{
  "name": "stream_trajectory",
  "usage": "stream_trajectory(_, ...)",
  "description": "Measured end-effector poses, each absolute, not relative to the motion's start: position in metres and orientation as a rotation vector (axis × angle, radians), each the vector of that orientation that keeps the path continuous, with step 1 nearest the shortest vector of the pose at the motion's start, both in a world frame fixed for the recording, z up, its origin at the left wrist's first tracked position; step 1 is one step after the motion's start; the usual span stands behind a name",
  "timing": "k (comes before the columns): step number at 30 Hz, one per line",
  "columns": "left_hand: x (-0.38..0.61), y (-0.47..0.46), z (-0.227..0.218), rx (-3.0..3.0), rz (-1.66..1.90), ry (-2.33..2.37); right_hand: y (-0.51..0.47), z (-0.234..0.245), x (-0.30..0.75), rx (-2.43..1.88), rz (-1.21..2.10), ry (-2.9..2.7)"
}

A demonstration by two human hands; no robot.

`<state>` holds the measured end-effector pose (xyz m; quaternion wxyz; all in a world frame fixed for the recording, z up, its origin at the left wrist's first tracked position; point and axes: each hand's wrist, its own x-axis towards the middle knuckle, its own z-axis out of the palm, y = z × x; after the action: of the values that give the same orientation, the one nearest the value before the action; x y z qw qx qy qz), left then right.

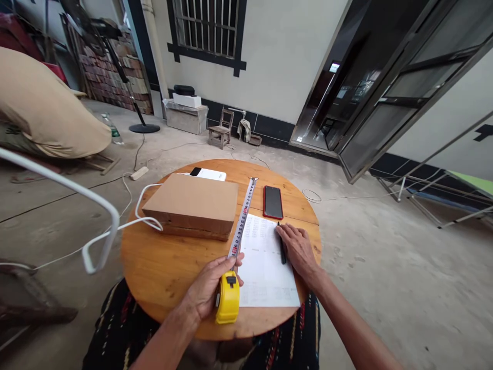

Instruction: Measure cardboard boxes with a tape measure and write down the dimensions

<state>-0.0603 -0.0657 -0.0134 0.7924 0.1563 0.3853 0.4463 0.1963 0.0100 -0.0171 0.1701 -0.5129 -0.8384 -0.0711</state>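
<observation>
My left hand (208,290) is closed around a yellow tape measure (228,298) at the near edge of a round wooden table (169,267). Its blade (243,216) runs out across the table to the far side, along the right edge of a flat cardboard box (192,205). My right hand (298,249) lies on a white printed sheet (264,272) with its fingers on a black pen (282,249). The fingers look loosely curled over the pen.
A red-cased phone (273,202) lies beyond the sheet. A white power bank (208,174) with a white cable (144,218) sits behind the box. A white metal tube (77,195) crosses at left. A small wooden chair (221,131) and a fan stand (144,127) are by the wall.
</observation>
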Motion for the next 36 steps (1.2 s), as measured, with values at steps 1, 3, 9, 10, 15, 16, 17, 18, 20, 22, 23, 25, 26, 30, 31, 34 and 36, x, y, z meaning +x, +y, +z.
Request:
stream_trajectory(1, -0.061, -0.066, -0.013, 0.326, 0.951, 0.820, 0.011, -0.019, 0.196, -1.469, -0.226, -2.400)
stream_trajectory(3, -0.064, -0.066, -0.011, 0.309, 0.928, 0.808, 0.009, -0.021, 0.196, -1.498, -0.272, -2.415)
stream_trajectory(9, -0.067, -0.067, -0.005, 0.269, 0.891, 0.791, -0.008, -0.022, 0.197, -1.589, -0.382, -2.369)
stream_trajectory(10, -0.067, -0.067, -0.005, 0.262, 0.888, 0.787, -0.010, -0.022, 0.197, -1.589, -0.390, -2.375)
stream_trajectory(15, -0.069, -0.065, -0.005, 0.240, 0.868, 0.755, -0.014, -0.014, 0.192, -1.458, -0.343, -2.544)
stream_trajectory(16, -0.070, -0.065, -0.005, 0.236, 0.863, 0.750, -0.013, -0.012, 0.191, -1.422, -0.323, -2.578)
stream_trajectory(17, -0.070, -0.065, -0.006, 0.231, 0.860, 0.743, -0.010, -0.009, 0.190, -1.388, -0.300, -2.604)
stream_trajectory(18, -0.071, -0.065, -0.006, 0.227, 0.859, 0.735, -0.008, -0.007, 0.189, -1.359, -0.274, -2.618)
stream_trajectory(20, -0.072, -0.065, -0.008, 0.223, 0.858, 0.715, -0.003, -0.001, 0.188, -1.313, -0.209, -2.612)
stream_trajectory(22, -0.073, -0.065, -0.009, 0.227, 0.852, 0.696, 0.000, 0.005, 0.187, -1.295, -0.130, -2.547)
stream_trajectory(23, -0.073, -0.065, -0.010, 0.231, 0.849, 0.690, 0.001, 0.008, 0.186, -1.302, -0.089, -2.485)
stream_trajectory(25, -0.074, -0.064, -0.011, 0.243, 0.847, 0.684, -0.002, 0.015, 0.181, -1.352, -0.013, -2.296)
stream_trajectory(26, -0.074, -0.064, -0.012, 0.250, 0.850, 0.683, -0.005, 0.018, 0.178, -1.388, 0.031, -2.181)
stream_trajectory(30, -0.074, -0.065, -0.013, 0.292, 0.893, 0.693, -0.024, 0.028, 0.157, -1.463, 0.341, -1.790)
stream_trajectory(31, -0.074, -0.065, -0.013, 0.309, 0.912, 0.700, -0.029, 0.028, 0.151, -1.451, 0.461, -1.704)
stream_trajectory(34, -0.077, -0.066, -0.013, 0.382, 0.958, 0.729, -0.042, 0.021, 0.135, -1.390, 0.766, -1.432)
stream_trajectory(36, -0.080, -0.065, -0.011, 0.433, 0.967, 0.749, -0.046, 0.014, 0.127, -1.366, 0.878, -1.291)
